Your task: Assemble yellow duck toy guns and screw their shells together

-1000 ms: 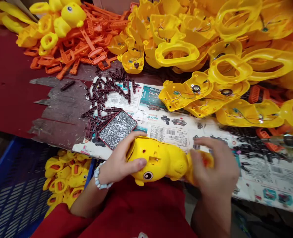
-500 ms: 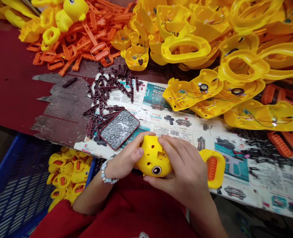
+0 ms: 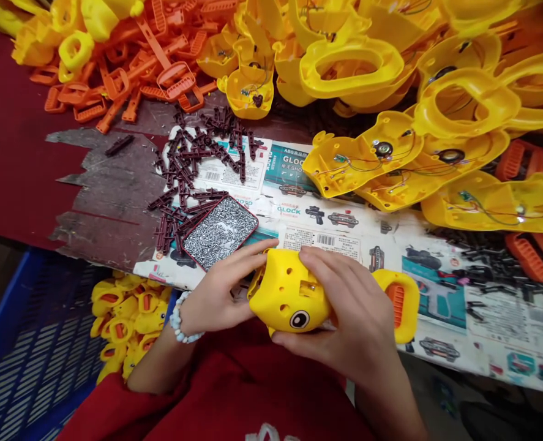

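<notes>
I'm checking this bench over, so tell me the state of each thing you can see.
Yellow duck toy: eye facing up, right hand around it, left hand at its edge
Red-rimmed tray: holding silver screws
Maroon strips: loose, scattered
Yellow shell halves: open, wiring exposed
Orange handles: piled
Blue crate: holding yellow toys
Printed cardboard: flat

Fairly bright, whitish light is falling on the bench, seemingly from above, putting soft highlights on the yellow toy and the open shells. Metal pieces are glinting. Shadow is filling the space below. Wide-angle distortion is stretching the edges, and the black parts at right are looking smeared.
</notes>
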{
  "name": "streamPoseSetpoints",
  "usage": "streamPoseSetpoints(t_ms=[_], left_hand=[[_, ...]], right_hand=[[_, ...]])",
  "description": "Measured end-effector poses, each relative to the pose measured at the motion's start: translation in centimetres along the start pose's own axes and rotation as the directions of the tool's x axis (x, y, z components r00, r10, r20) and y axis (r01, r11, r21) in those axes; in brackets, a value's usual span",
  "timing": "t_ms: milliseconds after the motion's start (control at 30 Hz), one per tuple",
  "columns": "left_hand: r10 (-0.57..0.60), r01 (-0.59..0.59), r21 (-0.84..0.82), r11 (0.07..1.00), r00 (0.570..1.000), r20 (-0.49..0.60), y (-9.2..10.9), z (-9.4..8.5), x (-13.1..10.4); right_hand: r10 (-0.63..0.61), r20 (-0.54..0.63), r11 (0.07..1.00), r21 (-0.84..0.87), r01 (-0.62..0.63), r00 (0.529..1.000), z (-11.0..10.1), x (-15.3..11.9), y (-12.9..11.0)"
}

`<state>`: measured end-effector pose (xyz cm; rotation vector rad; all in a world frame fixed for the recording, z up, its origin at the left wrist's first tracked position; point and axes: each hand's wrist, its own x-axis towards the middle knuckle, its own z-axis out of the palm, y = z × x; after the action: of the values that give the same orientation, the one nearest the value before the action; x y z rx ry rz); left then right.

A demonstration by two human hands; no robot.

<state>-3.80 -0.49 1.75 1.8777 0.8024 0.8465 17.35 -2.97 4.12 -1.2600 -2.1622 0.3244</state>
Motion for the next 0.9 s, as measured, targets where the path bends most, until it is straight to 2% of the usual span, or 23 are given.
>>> streamPoseSetpoints(t_ms=[133,433,633,900], left_hand=[[-0.023,0.023,0.021,1.0,1.0,-0.013,-0.3,0.3,0.5],[-0.021,0.02,0.03,0.999,0.999,0.03,-0.6,0.2,0.4],[0.004,-0.005,-0.013,1.0,0.996,-0.089,-0.5,1.7,0.8],[-0.088,0.083,-0.03,0.996,0.968,-0.233,0.3,3.2,1.1]], right_hand=[[-0.027,0.002,0.999,-0.035,0.027,1.0,0.3,-0.2,0.0],[-0.02,0.007,1.0,-0.018,0.02,1.0,0.2,-0.3,-0.1],[-0.025,0.032,1.0,0.019,0.024,0.999,-0.1,-0.3,-0.4],[-0.041,0.006,0.999,0.005,0.041,0.999,0.4,-0.1,-0.4]])
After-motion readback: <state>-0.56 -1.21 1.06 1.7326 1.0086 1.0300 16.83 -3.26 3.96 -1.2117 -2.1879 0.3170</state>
